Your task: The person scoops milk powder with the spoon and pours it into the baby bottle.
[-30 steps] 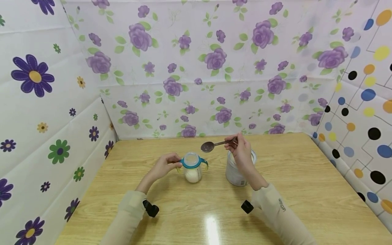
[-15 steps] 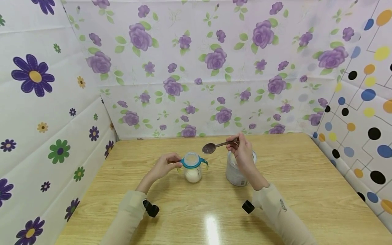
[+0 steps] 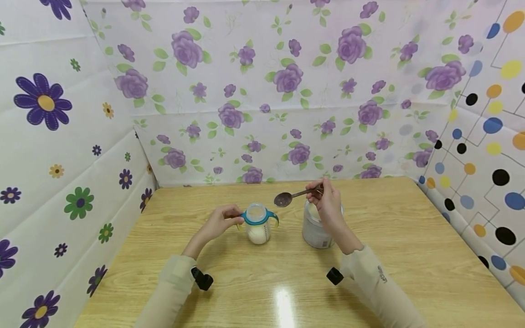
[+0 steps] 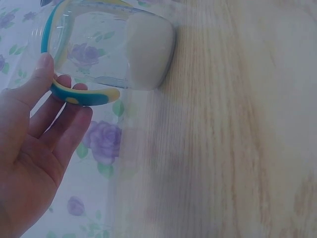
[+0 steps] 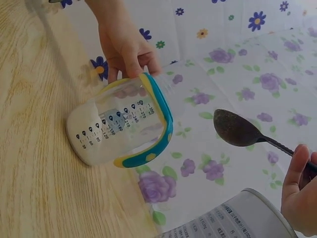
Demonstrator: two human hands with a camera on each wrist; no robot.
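Observation:
A clear baby bottle (image 3: 257, 231) with a teal and yellow handle ring stands uncapped on the table, pale powder filling its lower part. My left hand (image 3: 221, 221) pinches the ring's left handle (image 4: 81, 95) between thumb and fingers. In my right hand (image 3: 328, 206) is the handle of a dark brown spoon (image 3: 283, 199), its bowl pointing left. That bowl hangs in the air between the bottle and an open white can (image 3: 317, 233); a thin residue clings to it. The can stands right below my right hand, which partly covers its mouth. Printed text shows on the can (image 5: 233, 220) in the right wrist view.
The wooden table (image 3: 262, 282) reaches back to a wall cloth with purple roses (image 3: 289, 78). Flowered cloth (image 3: 78, 202) closes the left side, dotted cloth (image 3: 492, 125) the right. Both wrists carry black cameras.
My right hand has drifted slightly right with the spoon, carrying its bowl away from the bottle toward the can. My left hand and the bottle have stayed in place.

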